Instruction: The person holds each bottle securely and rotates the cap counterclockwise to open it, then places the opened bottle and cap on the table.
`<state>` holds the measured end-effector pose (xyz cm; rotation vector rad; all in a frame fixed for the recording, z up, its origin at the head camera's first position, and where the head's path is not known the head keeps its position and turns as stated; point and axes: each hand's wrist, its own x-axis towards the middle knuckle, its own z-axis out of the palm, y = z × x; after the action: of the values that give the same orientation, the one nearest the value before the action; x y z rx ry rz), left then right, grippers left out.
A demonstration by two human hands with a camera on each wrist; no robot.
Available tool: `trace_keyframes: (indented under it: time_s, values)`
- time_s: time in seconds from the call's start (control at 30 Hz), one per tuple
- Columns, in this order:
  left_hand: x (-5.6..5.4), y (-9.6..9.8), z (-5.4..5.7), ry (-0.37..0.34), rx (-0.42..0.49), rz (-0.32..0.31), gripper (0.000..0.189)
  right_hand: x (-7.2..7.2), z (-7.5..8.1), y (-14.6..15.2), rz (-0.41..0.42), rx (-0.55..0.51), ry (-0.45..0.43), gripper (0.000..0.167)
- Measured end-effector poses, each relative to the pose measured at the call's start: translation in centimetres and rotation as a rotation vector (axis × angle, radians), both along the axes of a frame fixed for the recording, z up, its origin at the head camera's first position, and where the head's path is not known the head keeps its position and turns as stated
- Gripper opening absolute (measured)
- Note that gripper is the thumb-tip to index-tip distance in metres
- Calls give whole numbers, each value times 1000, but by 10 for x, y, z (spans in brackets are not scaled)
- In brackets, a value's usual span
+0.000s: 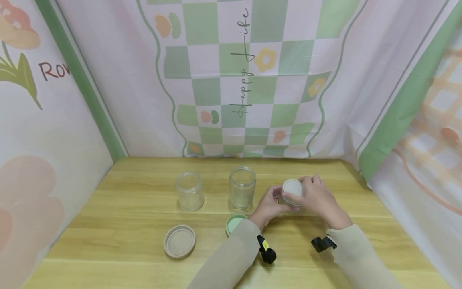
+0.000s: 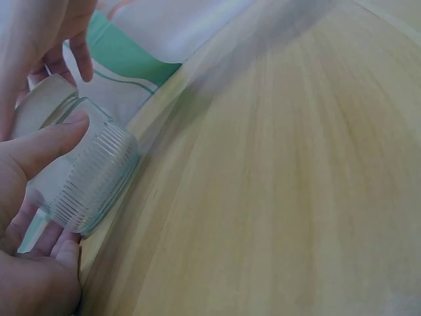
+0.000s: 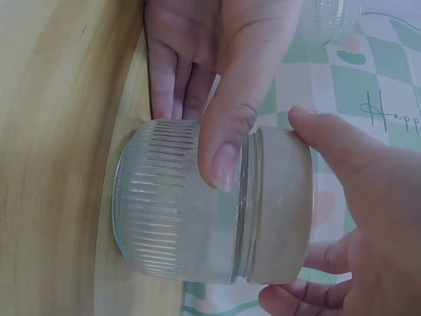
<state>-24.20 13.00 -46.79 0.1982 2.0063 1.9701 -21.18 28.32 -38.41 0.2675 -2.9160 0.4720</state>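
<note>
A ribbed clear glass jar (image 3: pixel 174 210) stands upright at the right of the table, with a pale off-white lid (image 1: pixel 293 188) on its mouth. My left hand (image 1: pixel 268 206) grips the jar's body, its thumb across the glass just below the lid and its fingers around the far side. From the right, my right hand (image 1: pixel 319 198) holds the lid's rim between thumb and fingers. Whether the lid is fully threaded cannot be told. In the left wrist view, the jar's base (image 2: pixel 108 204) is at or very near the wood.
Left of my hands stand two lidless glass jars: a taller one (image 1: pixel 242 190) and a shorter one (image 1: pixel 189 192). A green lid (image 1: pixel 234 222) lies partly behind my left sleeve. Farther left is a beige lid (image 1: pixel 179 241). Printed curtains border the wooden table (image 1: pixel 119 224).
</note>
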Motion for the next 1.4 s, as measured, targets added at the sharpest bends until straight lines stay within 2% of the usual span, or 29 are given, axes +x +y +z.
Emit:
trace_keyframes:
  time_s: [0.37, 0.63, 0.97, 1.13, 1.4]
  values:
    - [0, -2, 1, 11, -4, -4, 68, -1, -2, 2, 32, -20, 16, 86]
    - [0, -1, 0, 10, 5, -1, 68, -2, 1, 7, 68, -76, -29, 86]
    - [1, -3, 2, 20, 17, -12, 68, -10, 8, 20, 193, -175, -138, 81]
    - [1, -3, 1, 21, 9, -14, 68, -14, 10, 29, 272, -186, -181, 78]
    - [1, -2, 1, 31, 0, -13, 67, -17, 12, 31, 379, -196, -189, 81]
